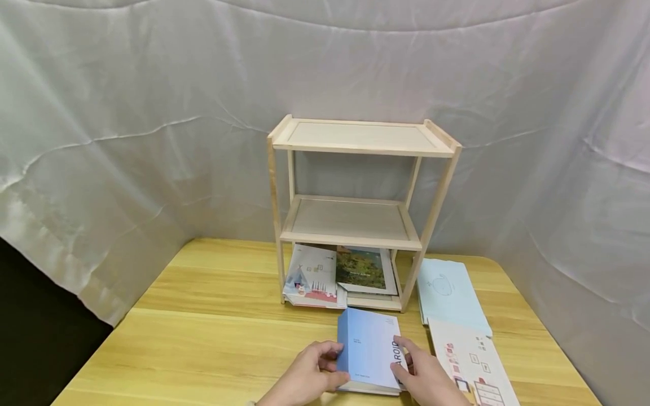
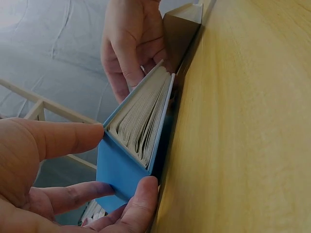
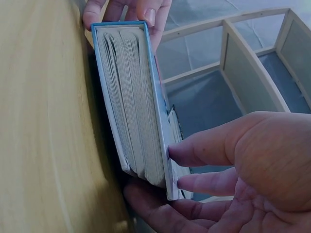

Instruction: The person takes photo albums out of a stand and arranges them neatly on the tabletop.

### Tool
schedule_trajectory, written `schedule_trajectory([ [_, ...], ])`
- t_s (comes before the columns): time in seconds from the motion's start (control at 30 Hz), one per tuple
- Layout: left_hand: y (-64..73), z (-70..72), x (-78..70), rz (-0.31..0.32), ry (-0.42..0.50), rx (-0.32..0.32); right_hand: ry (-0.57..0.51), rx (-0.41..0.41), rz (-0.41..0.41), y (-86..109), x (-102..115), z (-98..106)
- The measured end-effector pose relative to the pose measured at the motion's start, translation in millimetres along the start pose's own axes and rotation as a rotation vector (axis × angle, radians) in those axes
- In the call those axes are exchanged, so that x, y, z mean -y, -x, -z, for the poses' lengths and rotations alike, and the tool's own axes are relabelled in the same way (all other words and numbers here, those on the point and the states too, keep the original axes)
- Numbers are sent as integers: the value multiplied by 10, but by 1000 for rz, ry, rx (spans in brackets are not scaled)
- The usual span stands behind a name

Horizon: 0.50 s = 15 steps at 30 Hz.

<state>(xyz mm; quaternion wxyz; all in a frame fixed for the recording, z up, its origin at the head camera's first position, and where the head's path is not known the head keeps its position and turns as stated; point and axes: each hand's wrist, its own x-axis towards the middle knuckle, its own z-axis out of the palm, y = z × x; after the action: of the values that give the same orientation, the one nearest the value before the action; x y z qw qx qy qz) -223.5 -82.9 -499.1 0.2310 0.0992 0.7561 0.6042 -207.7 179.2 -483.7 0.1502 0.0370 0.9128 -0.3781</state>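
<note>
A thick photo album (image 1: 369,347) with a pale blue cover lies between both hands near the table's front. My left hand (image 1: 311,372) grips its spine side, the thumb at the near corner of the cover. In the left wrist view, the fingers hold the blue spine (image 2: 119,165) from above and below. My right hand (image 1: 425,371) holds the opposite edge, with thumb and a finger on the cover. The right wrist view shows other fingers under the album's lower cover, near the table, with the page block (image 3: 131,102) in view.
A wooden shelf rack (image 1: 350,220) stands behind the album. Its bottom level holds a white picture book (image 1: 312,270) and a book with a tree photo (image 1: 361,269). To the right lie a light blue book (image 1: 452,290) and a white illustrated book (image 1: 472,361). Grey cloth (image 1: 152,113) hangs around the table.
</note>
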Motion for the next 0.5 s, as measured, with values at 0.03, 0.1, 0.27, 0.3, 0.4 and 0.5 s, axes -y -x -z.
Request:
schedule_trajectory([
  [0.03, 2, 0, 1, 4, 1, 1, 1, 7, -7, 2, 0, -1],
  [0.1, 9, -1, 4, 10, -2, 1, -6, 11, -8, 4, -1, -5],
  [0.27, 31, -1, 2, 10, 37, 4, -10, 9, -5, -8, -5, -8],
  [0.3, 36, 0, 2, 11, 50, 7, -10, 9, -10, -11, -2, -4],
  [0.4, 46, 6, -1, 5, 68, 13, -14, 22, -26, -23, -1, 4],
  [0.5, 47, 12, 0, 7, 57, 16, -19, 38, -27, -20, -2, 11],
])
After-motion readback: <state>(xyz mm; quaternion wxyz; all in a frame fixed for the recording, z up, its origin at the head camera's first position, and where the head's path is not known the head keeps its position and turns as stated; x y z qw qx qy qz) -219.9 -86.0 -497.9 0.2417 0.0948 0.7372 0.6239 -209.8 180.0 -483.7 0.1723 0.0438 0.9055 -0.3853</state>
